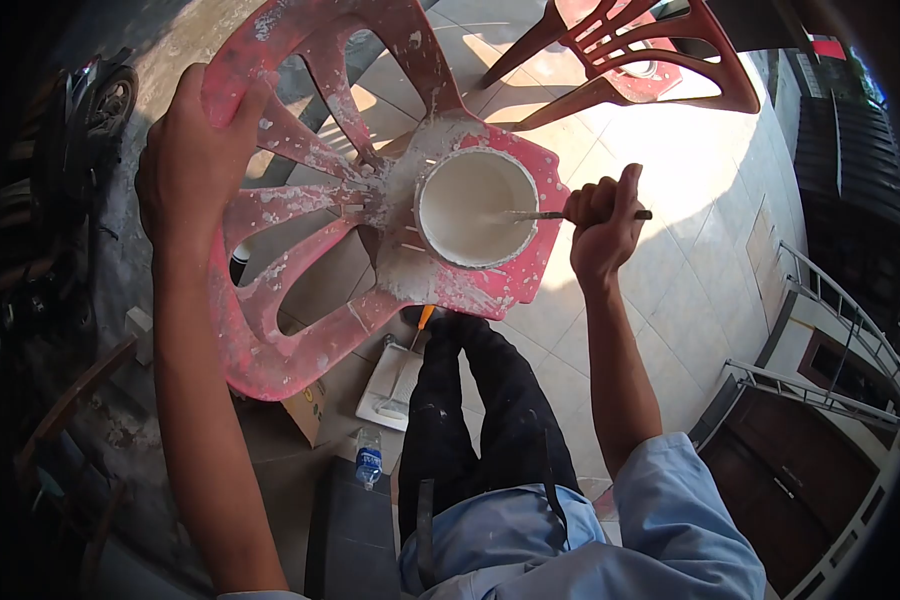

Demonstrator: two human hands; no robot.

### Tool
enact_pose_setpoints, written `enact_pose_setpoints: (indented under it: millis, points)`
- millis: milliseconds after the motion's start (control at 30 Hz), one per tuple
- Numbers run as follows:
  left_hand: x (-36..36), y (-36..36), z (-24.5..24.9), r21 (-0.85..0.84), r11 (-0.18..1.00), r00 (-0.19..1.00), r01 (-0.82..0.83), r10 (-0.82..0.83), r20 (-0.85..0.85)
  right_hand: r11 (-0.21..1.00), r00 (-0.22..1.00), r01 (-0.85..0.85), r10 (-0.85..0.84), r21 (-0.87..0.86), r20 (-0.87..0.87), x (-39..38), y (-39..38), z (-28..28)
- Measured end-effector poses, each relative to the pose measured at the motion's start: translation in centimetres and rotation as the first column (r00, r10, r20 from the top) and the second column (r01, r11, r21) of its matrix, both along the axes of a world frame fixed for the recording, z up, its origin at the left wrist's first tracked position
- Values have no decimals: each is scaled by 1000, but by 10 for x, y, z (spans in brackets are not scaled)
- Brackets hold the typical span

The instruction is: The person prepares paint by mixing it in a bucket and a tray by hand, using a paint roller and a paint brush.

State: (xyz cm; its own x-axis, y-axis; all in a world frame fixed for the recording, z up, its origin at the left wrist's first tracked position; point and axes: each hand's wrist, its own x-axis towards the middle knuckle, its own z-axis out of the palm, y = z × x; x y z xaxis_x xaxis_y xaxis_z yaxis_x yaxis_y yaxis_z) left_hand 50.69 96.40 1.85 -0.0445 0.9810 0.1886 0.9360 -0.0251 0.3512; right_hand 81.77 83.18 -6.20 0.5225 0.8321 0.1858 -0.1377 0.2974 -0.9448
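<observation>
My left hand (195, 165) is closed around the top edge of the backrest of a red plastic chair (270, 360), which is spattered with dried white material. On the chair's seat stands a round white bucket (425, 235) holding an off-white, paint-like liquid (470, 205). My right hand (605, 222) is wrapped around a thin stick (535, 215), thumb raised. The stick's far end goes into the liquid, so its tip is hidden.
Another red plastic chair (715, 50) stands farther off on the tiled floor (660, 260), with a white container (638, 66) on it. Near my feet lie a white paint tray (390, 385), an orange-handled tool (425, 317), a plastic bottle (368, 460) and a cardboard box (305, 410). A motorcycle (115, 95) is at left.
</observation>
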Motion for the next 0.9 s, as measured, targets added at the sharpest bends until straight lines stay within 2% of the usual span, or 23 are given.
enact_pose_setpoints:
  millis: [67, 100, 167, 233, 267, 300, 333, 367, 433, 500, 567, 633, 700, 733, 767, 833, 900]
  points:
    - [-2, 1, -2, 1, 1000, 1000, 16, -16, 1, 980, 982, 189, -190, 61, 11, 7, 23, 33]
    - [-2, 1, -3, 3, 1000, 1000, 24, -24, 0, 973, 982, 181, -188, 143, 32, 5, 32, 41]
    - [-3, 2, -6, 22, 1000, 999, 21, -21, -25, 966, 986, 166, -159, 196, -50, -13, 44, 41]
    - [-6, 3, -7, 46, 999, 999, 27, -25, -35, 979, 982, 146, -126, 143, -142, -47, 40, 24]
    - [-6, 2, -8, 61, 998, 999, 27, -25, -28, 993, 987, 101, -92, 60, -136, -59, 26, 13]
    - [-6, 2, -8, 77, 997, 1000, 25, -23, -21, 999, 991, 18, -15, 28, -130, -70, 11, 4]
    - [-6, 3, -7, 64, 998, 1000, 21, -19, -22, 990, 990, -138, 137, -39, -31, -67, -8, -8]
    - [-6, 3, -7, 46, 999, 1000, 17, -16, -25, 942, 949, -229, 272, -243, 158, -62, -25, -6]
    - [-5, 1, -5, 37, 999, 999, -14, 16, -40, 816, 821, -378, 514, -436, 250, -33, -40, 1]
    - [1, -1, -3, 62, 997, 996, -57, 60, -63, 878, 865, -276, 404, -390, 296, -8, -23, 15]
    - [-6, 6, -7, 36, 999, 999, 15, -13, -50, 957, 894, -160, 245, -243, 376, 12, 7, 29]
    - [-12, 14, -13, 46, 996, 995, 74, -71, -65, 997, 931, -66, 77, -45, 358, 3, 26, 33]
    - [-13, 13, -16, 137, 988, 996, 74, -66, -62, 986, 944, -26, -29, 163, 329, -23, 25, 27]
    - [-16, 15, -18, 129, 989, 993, 73, -60, -96, 984, 986, 42, -68, 173, 150, -45, 17, 24]
    - [-19, 21, -21, 125, 990, 990, 70, -54, -127, 985, 1000, 11, -14, 171, 17, -54, 3, 15]
    - [-24, 31, -27, 149, 987, 985, 66, -41, -167, 998, 998, -68, 68, -9, -2, -66, -33, 7]
    - [-29, 34, -33, 203, 977, 981, 63, -23, -192, 940, 928, -242, 297, -241, 224, -47, -60, 11]
